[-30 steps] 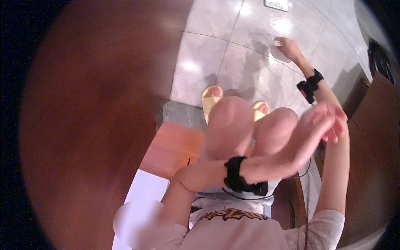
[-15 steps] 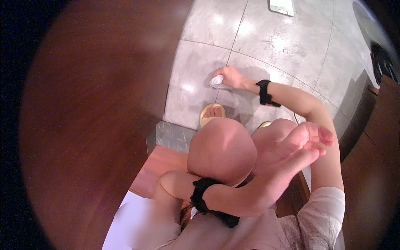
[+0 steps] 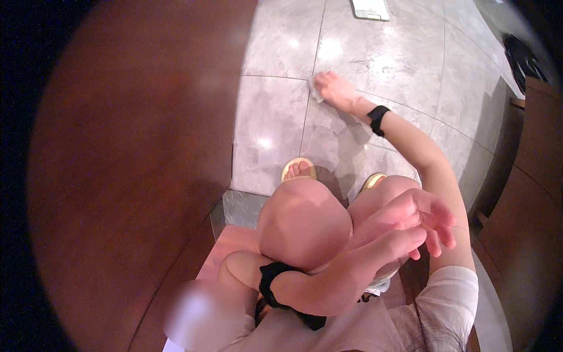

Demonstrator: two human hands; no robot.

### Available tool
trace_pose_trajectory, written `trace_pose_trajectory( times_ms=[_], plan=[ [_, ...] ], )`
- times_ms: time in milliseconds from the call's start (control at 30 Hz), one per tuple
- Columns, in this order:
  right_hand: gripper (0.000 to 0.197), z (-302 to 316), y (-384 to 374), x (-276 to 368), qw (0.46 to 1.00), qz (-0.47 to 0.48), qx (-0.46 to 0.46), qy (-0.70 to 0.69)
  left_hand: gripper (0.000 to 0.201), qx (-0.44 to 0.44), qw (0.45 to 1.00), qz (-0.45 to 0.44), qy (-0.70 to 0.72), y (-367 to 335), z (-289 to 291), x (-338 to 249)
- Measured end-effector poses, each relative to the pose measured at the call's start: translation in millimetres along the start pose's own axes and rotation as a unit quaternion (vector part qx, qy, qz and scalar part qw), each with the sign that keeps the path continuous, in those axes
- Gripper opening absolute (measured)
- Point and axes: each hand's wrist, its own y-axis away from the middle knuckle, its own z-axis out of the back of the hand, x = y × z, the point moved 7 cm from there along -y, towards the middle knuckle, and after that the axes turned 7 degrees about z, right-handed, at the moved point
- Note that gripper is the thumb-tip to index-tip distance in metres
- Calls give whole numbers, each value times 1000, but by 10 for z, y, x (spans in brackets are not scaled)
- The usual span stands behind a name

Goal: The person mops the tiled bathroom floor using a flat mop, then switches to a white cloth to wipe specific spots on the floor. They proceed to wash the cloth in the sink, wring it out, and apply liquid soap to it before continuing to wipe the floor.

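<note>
My right hand reaches out to the grey tiled floor, its fingers over a crumpled white tissue. A pale edge of the tissue shows beside the fingers, at a tile joint; the rest is under the hand. My left arm lies across my lap. Above my right thigh my left hand hangs in the air, fingers loosely curled and apart, holding nothing. A black band circles the right wrist, and another black band sits on the left forearm.
My feet in yellow slippers rest on the tiles below my knees. A dark brown wooden panel fills the left side. Brown furniture stands at right, with a black plastic bag behind it. A flat white device lies at the far edge.
My right hand has moved farther out with the tissue and now lies flatter over it. The left hand has dropped slightly, with its fingers more spread. The view has shifted a little.
</note>
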Motion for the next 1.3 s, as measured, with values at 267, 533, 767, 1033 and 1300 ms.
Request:
trace_pose_trajectory(
  times_ms=[267,533,767,1033,1300],
  plan=[
    [19,459,742,-842,966,-229,-78,86,31,-70,996,-25,40,139,116,-184],
    [21,596,-200,2,976,-4,-209,59,24,-68,983,-123,122,272,154,-366],
    [18,-35,-455,-146,989,35,-35,142,10,-139,982,-122,26,266,141,-375],
    [22,94,811,-886,955,-254,33,146,7,-119,986,-113,35,194,102,-351],
    [27,705,2450,-1224,662,-554,-476,-169,7,-120,985,-108,53,192,106,-326]
  ],
)
